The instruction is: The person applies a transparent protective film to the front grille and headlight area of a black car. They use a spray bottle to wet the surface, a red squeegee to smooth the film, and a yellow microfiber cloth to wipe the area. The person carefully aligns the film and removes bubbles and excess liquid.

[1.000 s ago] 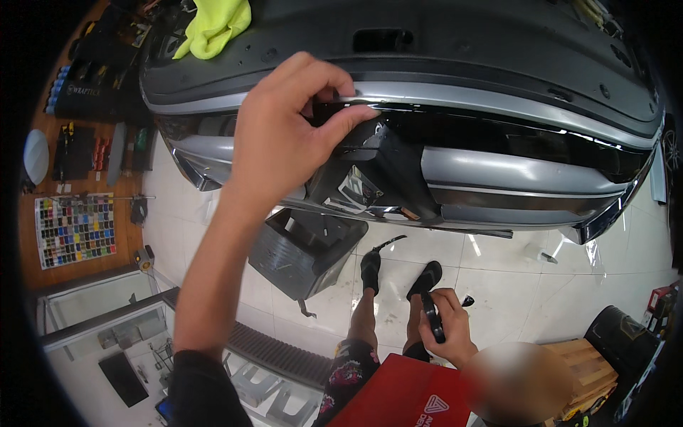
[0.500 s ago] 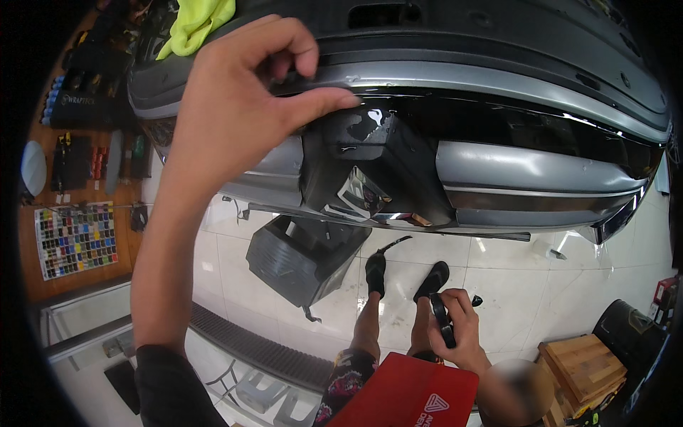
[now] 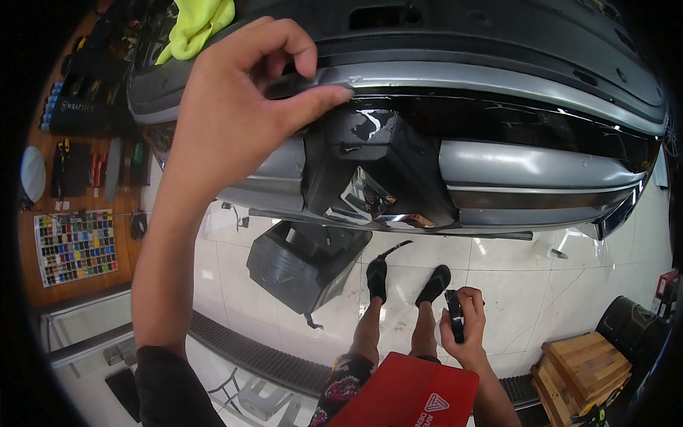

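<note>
A vehicle's end with grey and glossy black panels spans the upper view, a silver strip [image 3: 441, 73] running along it. My left hand [image 3: 245, 99] is at that strip, over the glossy black edge below it. Its thumb reaches out straight at the edge, the fingers are curled and apart from the thumb, and I see nothing between them. Beneath the thumb tip lies a black centre piece [image 3: 384, 153] with shiny patches. Lower right, my right hand [image 3: 467, 324] is closed round a slim black hand-held tool [image 3: 455, 317]; its exact kind does not show.
A yellow-green cloth [image 3: 196, 28] lies at upper left. On the tiled floor stands a dark angular plastic part [image 3: 302, 274], left of my feet. Wooden boxes [image 3: 583, 366] are at lower right; a colour swatch board [image 3: 76, 245] is at left. A red flat pouch-like piece [image 3: 409, 388] hangs before me.
My right hand has shifted slightly right and the black tool has turned more upright. The left hand stays almost in place at the edge.
</note>
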The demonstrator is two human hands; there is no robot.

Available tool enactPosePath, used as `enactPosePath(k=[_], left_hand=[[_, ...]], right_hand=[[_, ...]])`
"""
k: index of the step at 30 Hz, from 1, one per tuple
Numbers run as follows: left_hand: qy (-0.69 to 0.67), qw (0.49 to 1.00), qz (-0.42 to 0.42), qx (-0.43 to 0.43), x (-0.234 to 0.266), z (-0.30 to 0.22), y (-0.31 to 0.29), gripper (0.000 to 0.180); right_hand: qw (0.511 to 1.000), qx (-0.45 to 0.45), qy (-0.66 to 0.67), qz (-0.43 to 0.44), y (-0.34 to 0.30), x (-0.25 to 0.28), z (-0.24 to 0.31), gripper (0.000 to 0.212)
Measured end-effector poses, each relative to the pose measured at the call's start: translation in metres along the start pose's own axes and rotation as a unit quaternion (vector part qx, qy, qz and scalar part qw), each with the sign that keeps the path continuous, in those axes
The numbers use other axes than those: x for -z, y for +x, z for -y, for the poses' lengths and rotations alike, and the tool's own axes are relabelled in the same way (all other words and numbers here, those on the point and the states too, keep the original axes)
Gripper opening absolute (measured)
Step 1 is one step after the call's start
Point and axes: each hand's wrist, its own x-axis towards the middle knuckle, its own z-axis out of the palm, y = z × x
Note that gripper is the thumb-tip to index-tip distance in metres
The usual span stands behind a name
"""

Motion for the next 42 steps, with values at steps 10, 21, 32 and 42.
enactPosePath(k=[10, 21, 32, 42], left_hand=[[-0.004, 1.000, 0.026, 0.004, -0.006, -0.013, 0.014, 0.038], [-0.012, 0.999, 0.050, 0.011, -0.002, -0.020, 0.021, 0.039], [-0.049, 0.996, 0.059, 0.041, -0.001, -0.023, 0.021, 0.037], [-0.050, 0.996, 0.063, 0.042, -0.002, -0.021, 0.023, 0.038]], right_hand=[[0.999, -0.017, 0.028, -0.020, -0.001, -0.001, -0.001, 0.037], [0.997, -0.064, 0.047, -0.014, 0.001, 0.004, 0.005, 0.035], [0.999, -0.040, 0.017, -0.032, 0.011, 0.010, -0.001, 0.034], [0.998, -0.032, 0.029, -0.034, 0.014, 0.006, -0.001, 0.034]])
